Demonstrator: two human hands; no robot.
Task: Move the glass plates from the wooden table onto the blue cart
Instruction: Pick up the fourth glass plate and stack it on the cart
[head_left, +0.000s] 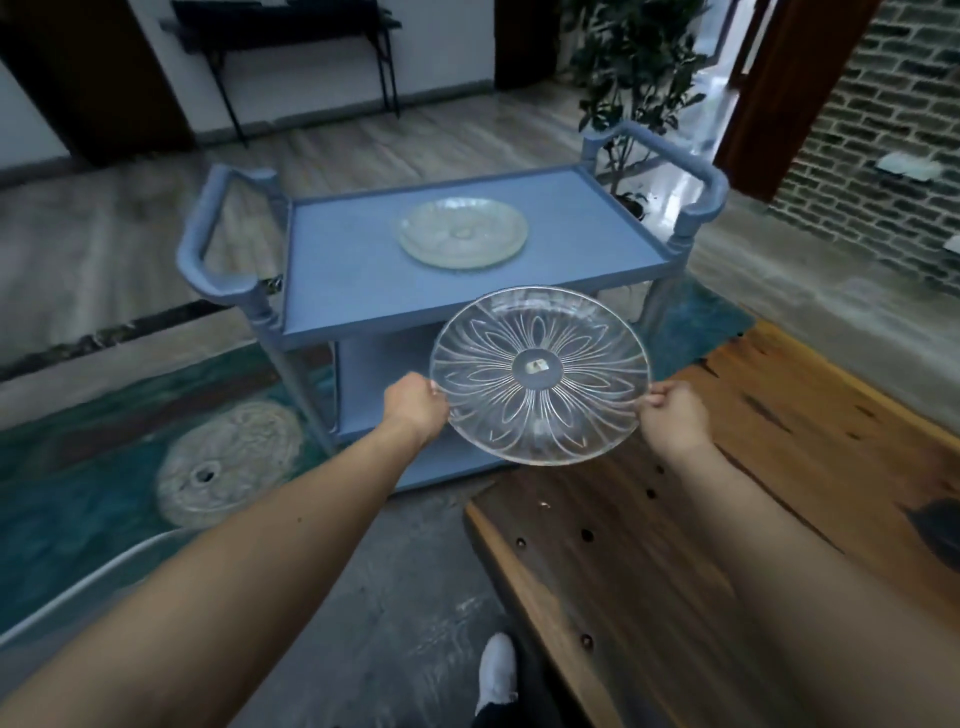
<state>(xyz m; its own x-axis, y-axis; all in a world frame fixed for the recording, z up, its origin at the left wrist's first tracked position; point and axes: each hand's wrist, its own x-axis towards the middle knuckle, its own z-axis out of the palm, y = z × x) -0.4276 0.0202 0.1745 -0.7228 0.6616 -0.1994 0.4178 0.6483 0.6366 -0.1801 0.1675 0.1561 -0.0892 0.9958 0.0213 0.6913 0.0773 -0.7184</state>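
Note:
A clear glass plate (540, 374) with a cut petal pattern hangs in the air, held by both hands. My left hand (415, 408) grips its left rim and my right hand (672, 418) grips its right rim. The plate hovers in front of the blue cart (353, 280), over the cart's near edge and the far corner of the wooden table (675, 561). A second glass plate (463, 232) lies flat on the cart's top shelf, toward the back middle.
The cart has raised handles at both ends and a lower shelf. A round stone disc (228, 462) lies on the teal floor at the left. A potted plant (634, 78) stands behind the cart. My white shoe (496, 670) is on the floor beside the table.

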